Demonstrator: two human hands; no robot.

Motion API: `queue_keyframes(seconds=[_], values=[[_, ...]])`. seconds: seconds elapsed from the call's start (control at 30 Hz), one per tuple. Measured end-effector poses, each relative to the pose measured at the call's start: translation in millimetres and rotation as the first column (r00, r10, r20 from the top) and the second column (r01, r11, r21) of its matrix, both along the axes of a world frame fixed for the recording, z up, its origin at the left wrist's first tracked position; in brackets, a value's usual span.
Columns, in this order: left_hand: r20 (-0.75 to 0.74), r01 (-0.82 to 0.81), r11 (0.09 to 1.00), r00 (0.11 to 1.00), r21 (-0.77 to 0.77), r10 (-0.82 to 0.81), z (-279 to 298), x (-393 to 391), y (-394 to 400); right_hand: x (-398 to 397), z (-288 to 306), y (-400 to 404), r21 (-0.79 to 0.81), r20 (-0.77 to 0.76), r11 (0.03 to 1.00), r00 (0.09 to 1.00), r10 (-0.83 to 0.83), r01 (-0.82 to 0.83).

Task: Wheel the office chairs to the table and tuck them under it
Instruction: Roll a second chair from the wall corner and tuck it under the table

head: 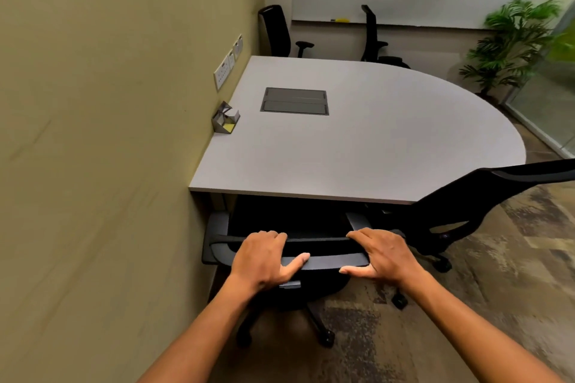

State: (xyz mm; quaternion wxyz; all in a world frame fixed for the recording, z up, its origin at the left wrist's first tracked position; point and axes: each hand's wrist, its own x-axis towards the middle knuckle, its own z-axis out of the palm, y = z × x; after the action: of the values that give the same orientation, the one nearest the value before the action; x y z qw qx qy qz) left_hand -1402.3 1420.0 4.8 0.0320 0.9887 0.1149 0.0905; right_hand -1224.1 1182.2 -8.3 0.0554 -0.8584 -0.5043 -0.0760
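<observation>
At the lower centre of the frame, the left hand [263, 256] and right hand [384, 255] are both gripping the top edge of the black office chair's backrest [323, 253], fingers curled over, thumbs pressing behind. The chair's seat is sitting under the near edge of the grey table [357, 146].

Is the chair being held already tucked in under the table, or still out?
Partly in: the chair has its seat under the table edge, while its backrest and wheels remain outside, gripped by the left hand and right hand.
</observation>
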Motion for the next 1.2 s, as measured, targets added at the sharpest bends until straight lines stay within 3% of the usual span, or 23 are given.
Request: queue_keyframes(seconds=[0.17, 0.37, 0.63, 1.07, 1.2], values=[[-0.008, 0.067, 0.997, 0.998, -0.037, -0.067, -10, -10, 4, -14, 1, 1, -0.058, 0.018, 0.995, 0.997, -0.076, 0.077], [-0.004, 0.138, 0.987, 0.990, -0.079, -0.139, -10, -20, -9, -42, 2, -27, 0.098, 0.107, 0.991, 0.989, -0.103, 0.092], [-0.043, 0.182, 0.983, 0.982, -0.024, -0.183, -7, -38, -38, -76, -7, -66, 0.100, 0.094, 0.984, 0.983, -0.155, 0.146], [-0.033, 0.089, 0.996, 0.995, -0.027, -0.090, -7, -20, -21, -58, 13, -39, 0.081, 0.084, 0.988, 0.986, -0.141, 0.135], [-0.044, 0.132, 0.991, 0.990, -0.028, -0.133, -6, 7, -21, -41, 13, -42, 0.057, 0.072, 0.982, 0.980, -0.186, 0.182]])
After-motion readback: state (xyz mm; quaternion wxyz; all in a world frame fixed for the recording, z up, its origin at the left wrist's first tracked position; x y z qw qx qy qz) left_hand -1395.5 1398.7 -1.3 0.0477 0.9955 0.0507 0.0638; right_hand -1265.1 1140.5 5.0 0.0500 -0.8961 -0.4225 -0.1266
